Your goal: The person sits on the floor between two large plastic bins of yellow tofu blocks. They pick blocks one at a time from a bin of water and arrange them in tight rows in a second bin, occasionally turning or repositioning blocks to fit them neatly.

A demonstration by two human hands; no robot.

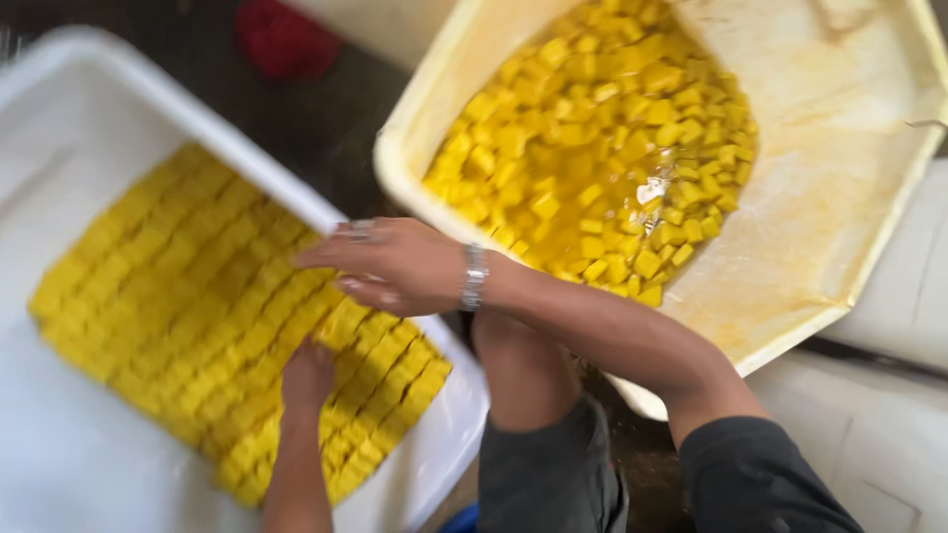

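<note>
From my remote seat I see two tubs below the head camera. The white tub [118, 109] fills the left half of the view, from about 7 to 11 o'clock. Inside it lie rows of yellow cubes [178, 286] packed side by side in a slanted block that runs from the upper left down toward 6 o'clock. The picture is blurred here, so I cannot make out single pieces clearly.

The left hand [308, 375] comes up from the bottom edge near 6 o'clock and rests on the packed cubes at the block's lower right part. Its fingers look curled down onto them, but the blur keeps me from telling whether it grips any piece.

The right hand [390, 265] reaches in from 4 o'clock across the white tub's near rim. It is held flat with fingers stretched toward 9 o'clock, hovering just above the cubes at the block's right edge. I cannot tell whether anything sits under the palm. It wears a ring [357, 230] and a metal bracelet [474, 277] at the wrist.

At 1 o'clock stands a cream tub [810, 247], tilted, holding loose yellow cubes [602, 148] in yellowish liquid. A red object [284, 38] lies blurred at 11 o'clock, beyond both tubs.
</note>
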